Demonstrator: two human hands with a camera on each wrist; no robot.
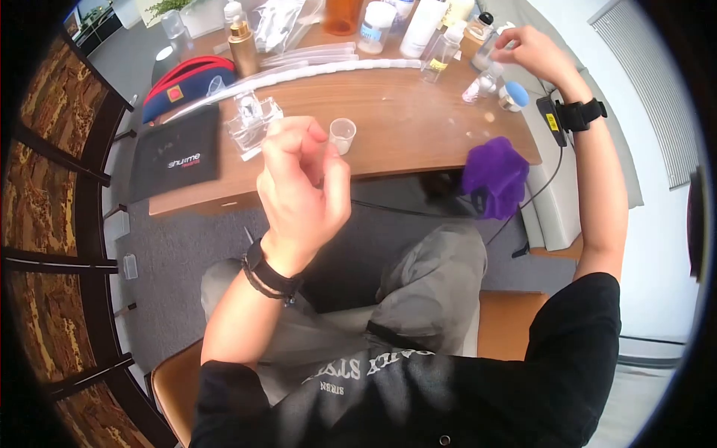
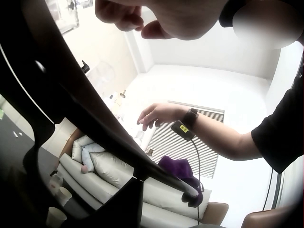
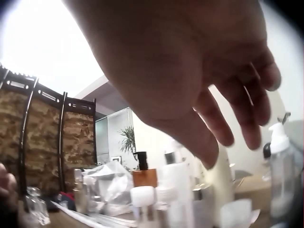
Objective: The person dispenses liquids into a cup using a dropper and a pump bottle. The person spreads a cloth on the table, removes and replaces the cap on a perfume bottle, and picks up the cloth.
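Raised over the desk's front edge, my left hand (image 1: 299, 179) has loosely curled fingers, and nothing shows in them. A small clear cup (image 1: 342, 136) stands just beyond its thumb. Beside it on the left is a clear glass bottle with a square base (image 1: 254, 123). At the back right, my right hand (image 1: 534, 56) reaches over the bottles, fingers bent downward and apart in the right wrist view, holding nothing. Below it are a small clear bottle with a pink label (image 1: 478, 89) and a jar with a blue lid (image 1: 514, 96).
Across the wooden desk (image 1: 403, 123) runs a long white strip (image 1: 321, 71). A dark pouch (image 1: 179, 153), a red-and-blue case (image 1: 179, 86) and a gold pump bottle (image 1: 243, 52) are on the left. A purple cloth (image 1: 497, 175) hangs over the right front edge.
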